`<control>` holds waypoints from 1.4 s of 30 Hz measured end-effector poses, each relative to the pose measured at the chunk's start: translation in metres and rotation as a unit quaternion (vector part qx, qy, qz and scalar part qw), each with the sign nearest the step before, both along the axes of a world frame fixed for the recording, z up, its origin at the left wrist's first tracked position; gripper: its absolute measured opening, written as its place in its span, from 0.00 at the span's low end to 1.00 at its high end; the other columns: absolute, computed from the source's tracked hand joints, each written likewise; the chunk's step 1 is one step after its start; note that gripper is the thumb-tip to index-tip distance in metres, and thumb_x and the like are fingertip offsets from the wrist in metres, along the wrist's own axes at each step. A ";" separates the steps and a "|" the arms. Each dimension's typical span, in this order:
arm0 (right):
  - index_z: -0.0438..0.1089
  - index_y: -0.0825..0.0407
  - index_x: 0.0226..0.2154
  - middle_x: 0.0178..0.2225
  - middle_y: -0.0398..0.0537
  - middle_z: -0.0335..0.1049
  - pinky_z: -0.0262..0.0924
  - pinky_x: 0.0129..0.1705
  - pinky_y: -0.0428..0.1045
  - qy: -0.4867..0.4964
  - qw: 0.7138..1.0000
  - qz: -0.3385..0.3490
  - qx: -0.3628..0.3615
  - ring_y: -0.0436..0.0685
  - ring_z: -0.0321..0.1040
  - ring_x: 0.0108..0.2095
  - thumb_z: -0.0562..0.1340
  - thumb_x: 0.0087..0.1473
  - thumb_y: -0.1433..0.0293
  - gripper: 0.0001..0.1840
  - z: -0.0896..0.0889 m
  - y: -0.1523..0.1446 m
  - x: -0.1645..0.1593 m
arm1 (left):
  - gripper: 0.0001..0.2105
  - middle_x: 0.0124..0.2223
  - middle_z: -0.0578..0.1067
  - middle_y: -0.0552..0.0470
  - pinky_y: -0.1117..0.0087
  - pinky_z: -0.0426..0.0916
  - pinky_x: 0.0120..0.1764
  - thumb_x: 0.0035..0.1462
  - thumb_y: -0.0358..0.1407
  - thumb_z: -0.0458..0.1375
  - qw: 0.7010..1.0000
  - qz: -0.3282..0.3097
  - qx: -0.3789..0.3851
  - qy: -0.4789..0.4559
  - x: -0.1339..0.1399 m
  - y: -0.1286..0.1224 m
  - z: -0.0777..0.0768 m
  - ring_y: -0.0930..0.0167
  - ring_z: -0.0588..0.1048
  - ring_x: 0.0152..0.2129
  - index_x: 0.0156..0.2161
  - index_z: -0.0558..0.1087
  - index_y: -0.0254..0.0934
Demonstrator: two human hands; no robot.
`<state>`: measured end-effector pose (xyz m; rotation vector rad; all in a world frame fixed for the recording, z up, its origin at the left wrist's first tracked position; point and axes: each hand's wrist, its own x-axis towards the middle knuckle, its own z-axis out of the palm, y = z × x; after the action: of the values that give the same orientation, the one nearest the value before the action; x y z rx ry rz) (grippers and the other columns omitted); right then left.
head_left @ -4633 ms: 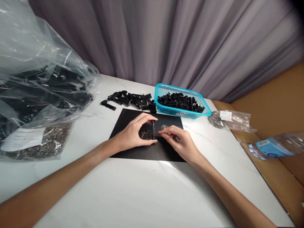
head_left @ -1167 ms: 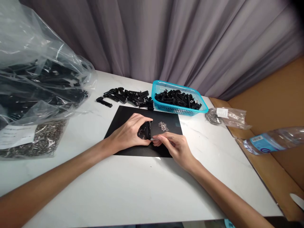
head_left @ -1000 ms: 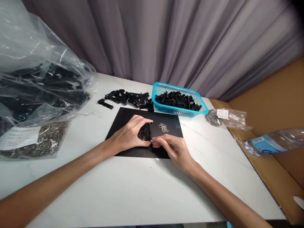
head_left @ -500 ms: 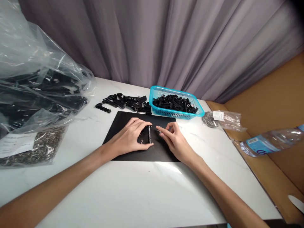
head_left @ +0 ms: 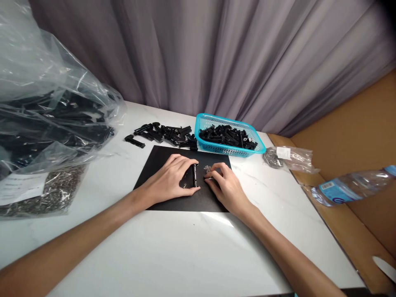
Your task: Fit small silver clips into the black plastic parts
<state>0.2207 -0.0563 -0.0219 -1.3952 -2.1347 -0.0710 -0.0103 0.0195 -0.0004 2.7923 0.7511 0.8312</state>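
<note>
My left hand (head_left: 173, 177) grips a narrow black plastic part (head_left: 194, 175) by its two ends, thumb at the near end and fingers at the far end. The part is held over a black mat (head_left: 173, 203). To its right, my right hand (head_left: 224, 185) is closed in a pinch beside a small pile of tiny metal pieces (head_left: 207, 168) on the mat. Whatever lies between its fingertips is too small to make out. A few more tiny metal bits (head_left: 185, 186) show under my left hand.
Behind the mat lie several loose black parts (head_left: 167, 134) and a blue basket (head_left: 230, 152) of similar ones. Large clear bags (head_left: 62, 123) fill the left side. At right are a small bag of metal pieces (head_left: 274, 157), a plastic bottle (head_left: 346, 189) and cardboard (head_left: 349, 132).
My right hand's fingers have drawn together and dropped slightly toward the near side of the metal pile. The left hand keeps its hold on the black part, almost unmoved.
</note>
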 end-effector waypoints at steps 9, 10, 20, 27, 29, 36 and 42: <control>0.74 0.49 0.47 0.45 0.55 0.72 0.68 0.48 0.59 0.056 0.998 0.018 0.005 0.62 0.70 0.45 0.56 0.71 0.70 0.11 0.009 -0.001 0.010 | 0.28 0.51 0.78 0.44 0.51 0.67 0.58 0.56 0.46 0.69 1.000 0.005 -0.016 -0.008 0.000 0.000 -0.001 0.55 0.72 0.52 0.59 0.70 0.38; 0.75 0.49 0.49 0.46 0.56 0.72 0.68 0.48 0.59 0.044 0.999 0.028 0.000 0.62 0.70 0.45 0.57 0.71 0.69 0.12 0.010 -0.001 0.011 | 0.28 0.52 0.78 0.44 0.51 0.67 0.58 0.56 0.46 0.69 1.000 0.004 -0.017 -0.009 0.000 0.000 -0.001 0.54 0.72 0.52 0.59 0.70 0.38; 0.78 0.48 0.55 0.53 0.58 0.71 0.70 0.50 0.62 -0.006 0.995 0.087 -0.046 0.64 0.70 0.49 0.61 0.69 0.62 0.17 0.023 -0.006 0.022 | 0.28 0.52 0.77 0.43 0.51 0.68 0.58 0.57 0.47 0.68 1.000 -0.001 -0.014 -0.006 0.000 0.000 -0.001 0.55 0.72 0.52 0.59 0.69 0.37; 0.78 0.43 0.54 0.57 0.55 0.68 0.71 0.54 0.62 0.014 0.985 0.122 -0.124 0.64 0.70 0.54 0.65 0.66 0.61 0.16 0.031 -0.008 0.030 | 0.28 0.52 0.77 0.44 0.52 0.67 0.58 0.57 0.47 0.68 1.000 0.000 -0.018 -0.001 0.001 0.000 -0.001 0.55 0.72 0.52 0.59 0.69 0.38; 0.78 0.46 0.48 0.52 0.54 0.70 0.72 0.52 0.59 0.056 0.981 0.124 -0.135 0.61 0.72 0.50 0.63 0.68 0.64 0.10 0.029 -0.008 0.028 | 0.29 0.53 0.77 0.44 0.52 0.66 0.59 0.57 0.48 0.68 1.000 0.002 -0.011 0.006 0.001 0.001 -0.002 0.55 0.72 0.53 0.59 0.68 0.38; 0.73 0.48 0.41 0.41 0.50 0.75 0.66 0.45 0.54 0.153 0.979 0.091 -0.096 0.58 0.70 0.42 0.59 0.71 0.67 0.07 0.030 -0.003 0.027 | 0.29 0.53 0.77 0.43 0.53 0.66 0.59 0.57 0.47 0.69 1.000 0.003 -0.007 0.004 0.001 0.001 -0.002 0.55 0.72 0.53 0.59 0.69 0.36; 0.75 0.49 0.39 0.33 0.45 0.75 0.60 0.31 0.49 0.277 0.949 0.010 -0.147 0.52 0.63 0.28 0.67 0.64 0.60 0.10 0.029 -0.001 0.025 | 0.31 0.54 0.77 0.45 0.53 0.67 0.58 0.55 0.49 0.70 0.999 -0.003 -0.032 -0.004 0.000 -0.001 0.000 0.55 0.70 0.54 0.60 0.70 0.40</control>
<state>0.2460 -0.0573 0.0072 -1.3496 -1.7249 0.6035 -0.0107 0.0188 -0.0003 2.7325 0.7535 0.8008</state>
